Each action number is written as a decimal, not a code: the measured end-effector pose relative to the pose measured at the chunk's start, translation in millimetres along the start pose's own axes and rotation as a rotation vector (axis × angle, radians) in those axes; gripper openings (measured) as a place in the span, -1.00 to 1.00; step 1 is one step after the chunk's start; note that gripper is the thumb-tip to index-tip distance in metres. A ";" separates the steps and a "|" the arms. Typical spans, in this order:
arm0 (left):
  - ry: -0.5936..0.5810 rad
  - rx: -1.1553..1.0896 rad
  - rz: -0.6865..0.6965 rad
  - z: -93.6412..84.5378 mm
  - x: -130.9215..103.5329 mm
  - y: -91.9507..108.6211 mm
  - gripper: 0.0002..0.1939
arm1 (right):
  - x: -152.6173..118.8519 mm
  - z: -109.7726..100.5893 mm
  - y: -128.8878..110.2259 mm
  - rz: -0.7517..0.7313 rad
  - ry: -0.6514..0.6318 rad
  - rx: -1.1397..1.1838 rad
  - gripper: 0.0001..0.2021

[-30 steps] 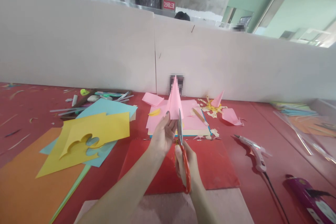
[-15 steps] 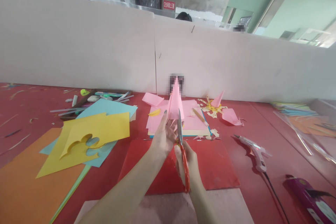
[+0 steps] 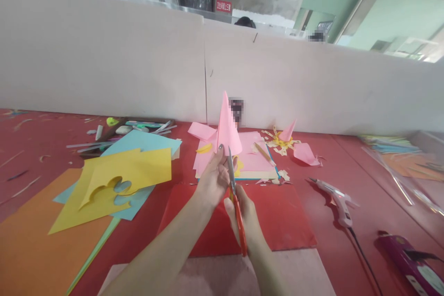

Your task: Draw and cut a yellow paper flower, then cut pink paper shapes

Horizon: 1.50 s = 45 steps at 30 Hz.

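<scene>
A pointed pink paper cone stands upright in my left hand, whose fingers pinch its lower edge. My right hand is closed around the red-handled scissors. The scissor blades point up and away, with their tips at the cone's bottom edge. Whether the blades are apart is hard to tell. Behind the hands lie pink paper sheets with a small yellow piece. Below the hands is a red board.
Yellow sheets, blue and orange paper lie at left, near a tray of pens. A pink cone on a yellow base, a glue gun and a purple device sit right. A white partition stands behind.
The pink cone has turned and shifted left, showing its broader side. My right hand and the scissors have moved slightly left, and the blades now tilt leftward at the cone's lower edge.
</scene>
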<state>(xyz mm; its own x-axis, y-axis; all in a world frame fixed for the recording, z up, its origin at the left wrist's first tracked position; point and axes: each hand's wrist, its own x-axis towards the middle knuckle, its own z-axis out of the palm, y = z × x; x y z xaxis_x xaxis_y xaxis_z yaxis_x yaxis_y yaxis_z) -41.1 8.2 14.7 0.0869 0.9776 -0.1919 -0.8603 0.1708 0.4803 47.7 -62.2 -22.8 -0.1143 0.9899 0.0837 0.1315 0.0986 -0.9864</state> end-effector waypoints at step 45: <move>0.001 0.058 0.008 -2.2 3.3 -5.5 -0.78 | -0.7 1.9 10.9 0.137 0.077 0.070 -0.56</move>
<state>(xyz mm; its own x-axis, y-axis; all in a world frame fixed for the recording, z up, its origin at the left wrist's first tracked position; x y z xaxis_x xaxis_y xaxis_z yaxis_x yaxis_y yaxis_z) -37.2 10.3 9.6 0.0798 0.9788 -0.1887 -0.8306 0.1699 0.5302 47.4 -62.0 -33.9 -0.0235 0.9988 -0.0440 0.0711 -0.0423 -0.9966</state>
